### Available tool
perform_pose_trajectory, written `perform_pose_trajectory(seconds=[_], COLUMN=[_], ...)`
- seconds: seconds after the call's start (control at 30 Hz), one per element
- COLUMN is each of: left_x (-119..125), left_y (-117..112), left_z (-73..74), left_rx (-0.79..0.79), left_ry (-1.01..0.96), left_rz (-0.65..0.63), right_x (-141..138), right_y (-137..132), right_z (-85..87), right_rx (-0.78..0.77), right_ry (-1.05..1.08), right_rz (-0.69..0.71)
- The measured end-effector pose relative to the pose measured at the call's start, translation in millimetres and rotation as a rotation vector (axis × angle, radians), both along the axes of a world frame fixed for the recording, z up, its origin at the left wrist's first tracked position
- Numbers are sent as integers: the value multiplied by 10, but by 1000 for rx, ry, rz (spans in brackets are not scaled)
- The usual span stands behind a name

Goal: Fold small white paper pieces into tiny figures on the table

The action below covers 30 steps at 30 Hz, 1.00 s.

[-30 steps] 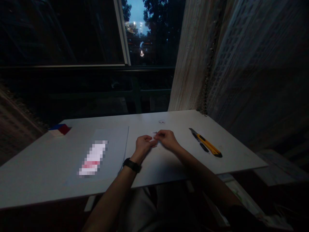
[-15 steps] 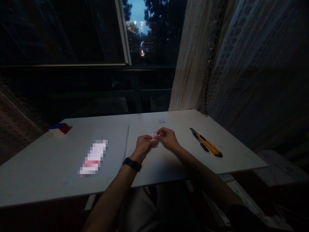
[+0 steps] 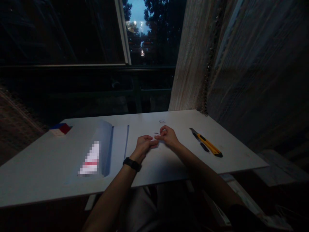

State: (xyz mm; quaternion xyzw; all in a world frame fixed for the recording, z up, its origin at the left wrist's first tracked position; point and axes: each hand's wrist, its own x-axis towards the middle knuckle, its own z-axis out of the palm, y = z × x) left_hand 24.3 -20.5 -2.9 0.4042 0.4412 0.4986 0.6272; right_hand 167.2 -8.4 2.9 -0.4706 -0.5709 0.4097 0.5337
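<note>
Above the middle of the white table, my left hand and my right hand meet with their fingertips almost touching. Both are closed in a pinch around a small piece of white paper, mostly hidden by the fingers. A small dark-looking pointed tip shows just beyond the fingers; whether it belongs to that piece is unclear. Beyond my hands lies a small paper scrap with dark marks. To the right of my right hand rest a yellow utility knife with its blade out and a black pen.
Left of my hands, white paper sheets lie on the table; the top sheet has its right side curled up. A blurred patch covers part of it. A blue, red and white cube sits at the far left. Curtains hang behind.
The top sheet's right side has lifted and curled leftward, baring the sheet beneath. My right fingers have shifted slightly right, and the small piece between my hands has turned a little.
</note>
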Motion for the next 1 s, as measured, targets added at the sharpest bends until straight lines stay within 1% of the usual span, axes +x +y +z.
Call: perform_pose_trajectory(seconds=[0.1, 0.2, 0.3, 0.43, 0.5, 0.57, 0.63, 0.67, 0.8, 0.9, 1.0], left_x=[-5, -11, -9, -1, 0, -1, 1, 3, 11, 9, 3], left_y=[-6, -8, -9, -20, -29, -35, -37, -38, -48, -62, -66], left_z=[9, 17, 27, 53, 62, 62, 52, 47, 49, 73, 93], left_rx=[-7, -15, -17, -4, 1, 12, 32, 42, 62, 72, 73], left_ry=[-7, -26, -40, -23, 3, 22, 43, 55, 78, 53, 45], left_rz=[-24, -33, -24, -2, -29, -84, -123, -134, -149, -121, -95], right_x=[5, 1, 14, 76, 110, 134, 147, 149, 136, 112, 99], right_y=[5, 11, 15, 4, -6, -12, -9, -6, 12, 17, 10], right_z=[-13, -22, -13, 44, 72, 83, 76, 69, 56, 61, 65], right_rx=[12, -7, -73, -187, -203, -211, -217, -215, -201, -186, -147], right_ry=[-10, 34, 96, 146, 173, 179, 147, 122, 64, 98, 144], right_rz=[7, 21, 68, 139, 161, 230, 291, 295, 188, 130, 111])
